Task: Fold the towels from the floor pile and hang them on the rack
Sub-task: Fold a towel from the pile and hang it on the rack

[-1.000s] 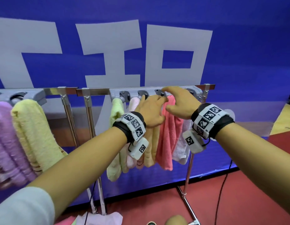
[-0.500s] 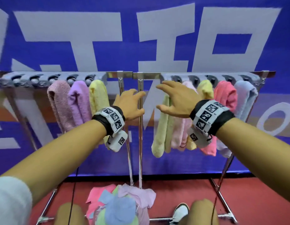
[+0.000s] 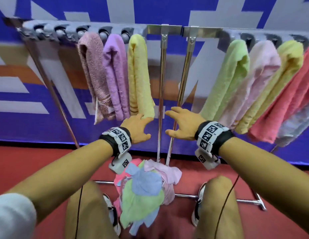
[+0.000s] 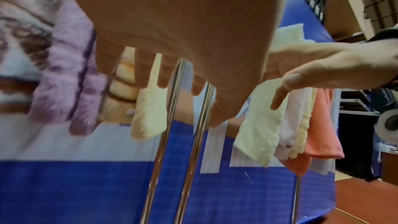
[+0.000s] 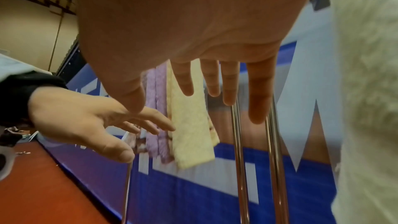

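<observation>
Both my hands empty, fingers spread: L hand (image 3: 135, 128) by the yellow towel (image 3: 139, 75), R hand (image 3: 182, 125) near the rack (image 3: 165, 30) poles. Towel pile (image 3: 143, 192) on floor betw. my knees, below hands.

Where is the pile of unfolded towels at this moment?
In the head view, the pile lies on the red floor, bottom centre, between the person's knees, below both hands.
</observation>
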A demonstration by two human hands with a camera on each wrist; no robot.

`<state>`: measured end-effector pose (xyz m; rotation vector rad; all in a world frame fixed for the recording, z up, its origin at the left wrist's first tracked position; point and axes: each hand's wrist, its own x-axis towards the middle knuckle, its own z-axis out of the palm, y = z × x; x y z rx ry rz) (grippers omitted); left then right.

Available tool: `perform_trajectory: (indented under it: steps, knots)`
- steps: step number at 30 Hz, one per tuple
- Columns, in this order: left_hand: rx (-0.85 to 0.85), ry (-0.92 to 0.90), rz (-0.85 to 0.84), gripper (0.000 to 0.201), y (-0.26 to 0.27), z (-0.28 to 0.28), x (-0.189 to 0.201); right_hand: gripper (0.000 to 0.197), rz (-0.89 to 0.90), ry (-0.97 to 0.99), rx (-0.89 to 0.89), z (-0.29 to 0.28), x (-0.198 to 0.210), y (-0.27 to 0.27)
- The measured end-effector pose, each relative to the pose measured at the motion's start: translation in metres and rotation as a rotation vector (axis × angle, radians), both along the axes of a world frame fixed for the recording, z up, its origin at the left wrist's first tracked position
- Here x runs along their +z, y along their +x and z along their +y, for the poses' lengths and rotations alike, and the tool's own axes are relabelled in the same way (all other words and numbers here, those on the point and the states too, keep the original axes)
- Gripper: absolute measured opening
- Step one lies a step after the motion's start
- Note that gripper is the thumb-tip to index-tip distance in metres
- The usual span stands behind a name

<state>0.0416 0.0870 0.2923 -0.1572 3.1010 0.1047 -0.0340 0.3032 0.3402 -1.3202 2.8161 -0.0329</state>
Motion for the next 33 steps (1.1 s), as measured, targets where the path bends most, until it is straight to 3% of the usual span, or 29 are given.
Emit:
perform_trajectory:
  steps: [10, 15, 20, 23, 28, 33]
  knots:
    - [0.126, 0.205, -0.185, 0.078, 0.008, -0.011, -0.122, 0.078, -0.21, 0.167, 0.022, -0.026, -0.123, -0.016]
    - [0.163, 0.347, -0.156, 0.072, -0.013, -0.013, -0.157, 0.072, -0.334, 0.166, -0.018, -0.035, -0.177, -0.035]
    - [0.193, 0.514, -0.115, 0.068, -0.029, -0.021, -0.194, 0.052, -0.451, 0.2, -0.02, -0.043, -0.233, -0.046]
    - [0.291, 0.657, -0.106, 0.07, -0.038, -0.029, -0.216, 0.06, -0.517, 0.222, -0.06, -0.048, -0.264, -0.055]
    - [0.594, 1.064, -0.071, 0.045, -0.06, -0.035, -0.247, 0.056, -0.573, 0.263, -0.149, -0.051, -0.311, -0.072]
    - [0.662, 1.165, -0.031, 0.039, -0.074, -0.039, -0.272, 0.051, -0.609, 0.276, -0.25, -0.053, -0.365, -0.084]
